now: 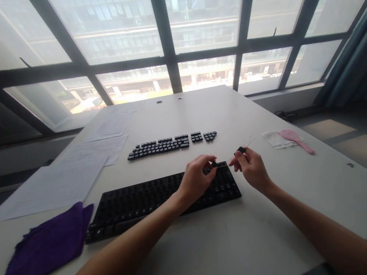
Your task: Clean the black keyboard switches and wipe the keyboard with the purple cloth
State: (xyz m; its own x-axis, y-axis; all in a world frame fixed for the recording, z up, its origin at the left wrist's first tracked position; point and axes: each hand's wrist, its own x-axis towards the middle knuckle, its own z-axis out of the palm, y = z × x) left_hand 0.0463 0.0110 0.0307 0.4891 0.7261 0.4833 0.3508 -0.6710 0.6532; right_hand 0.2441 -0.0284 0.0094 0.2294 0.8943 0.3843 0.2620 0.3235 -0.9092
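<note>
My right hand (253, 168) grips the small black handle of a wire keycap puller (240, 150). Thin wires stick out from both sides of the handle, one side running toward my left hand. Above the right part of a black keyboard (157, 192), my left hand (197, 177) pinches a small black keycap (214, 164) between thumb and fingertips. Whether the wire touches this keycap I cannot tell. Many upper positions on the keyboard look bare of caps, while some caps show along its lower rows. My left forearm covers part of its front edge.
Removed black keycaps (159, 147) lie in rows behind the keyboard. A folded purple cloth (44, 248) is at the left, with paper sheets (48, 187) beyond it. On the right, a pink brush-like item (295, 139) rests partly on a white tissue (274, 140). Windows rise behind the white table (200, 111).
</note>
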